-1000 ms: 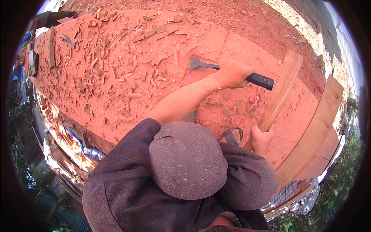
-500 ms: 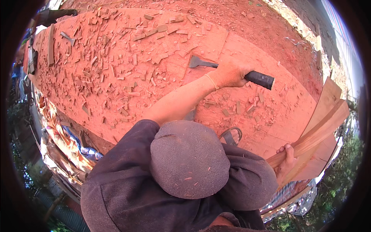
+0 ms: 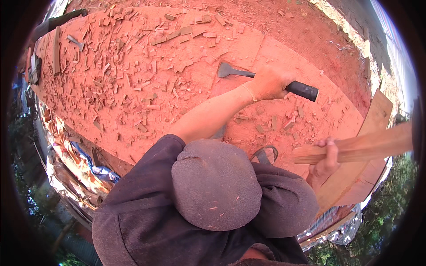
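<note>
My left hand (image 3: 271,84) is closed round a wide-bladed chisel (image 3: 303,91). Its black-wrapped handle sticks out to the right of my fist. To the left, the flat steel blade meets the large reddish wood slab (image 3: 306,57), at the edge of a shallow recess. At the right, my right hand (image 3: 327,160) grips a thick wooden club (image 3: 372,144) with its fingers wrapped round it. The club lies nearly level, apart from the chisel, and its far right end runs into the dark rim of the view.
Wood chips (image 3: 133,88) cover much of the slab. Another chisel (image 3: 75,43) and a wooden strip (image 3: 56,51) lie at its far left. A sandalled foot (image 3: 265,155) rests on the slab. Boards (image 3: 377,108) stand at the right. A dark sleeve (image 3: 57,21) shows at the upper left.
The wooden club has swung from a slant to nearly level, with its near end moving up and left. My left hand and its chisel have shifted only slightly right.
</note>
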Available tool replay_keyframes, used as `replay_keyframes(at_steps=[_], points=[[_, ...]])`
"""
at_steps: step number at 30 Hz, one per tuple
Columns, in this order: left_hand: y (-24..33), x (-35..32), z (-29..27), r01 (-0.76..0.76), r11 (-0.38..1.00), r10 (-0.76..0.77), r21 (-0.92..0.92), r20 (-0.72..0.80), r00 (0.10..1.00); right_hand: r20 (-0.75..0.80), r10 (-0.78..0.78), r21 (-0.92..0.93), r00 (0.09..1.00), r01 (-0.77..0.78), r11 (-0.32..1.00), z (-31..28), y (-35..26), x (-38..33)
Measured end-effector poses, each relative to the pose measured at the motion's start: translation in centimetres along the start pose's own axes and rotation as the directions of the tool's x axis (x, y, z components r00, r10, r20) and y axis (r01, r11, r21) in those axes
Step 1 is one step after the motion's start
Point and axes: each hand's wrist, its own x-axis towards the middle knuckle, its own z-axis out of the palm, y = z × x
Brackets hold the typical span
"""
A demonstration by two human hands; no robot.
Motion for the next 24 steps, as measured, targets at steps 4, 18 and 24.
replay_keyframes(at_steps=[4,18,24], points=[[-0.1,0.3,-0.2,-0.059,0.998,0.056,-0.017,-0.122,0.991,0.149,0.247,-0.472,0.957,-0.151,0.868,-4.6,9.5,-1.3],[-0.5,-0.9,0.0,-0.009,1.0,0.008,0.007,0.067,0.998,0.165,0.138,-0.474,0.977,-0.044,0.88,1.4,5.3,-1.7],[0.1,-2.6,-1.4,-0.014,1.0,0.014,-0.002,-0.028,1.0,0.047,0.092,-0.33,0.995,-0.072,0.941,-9.6,4.4,-1.7]])
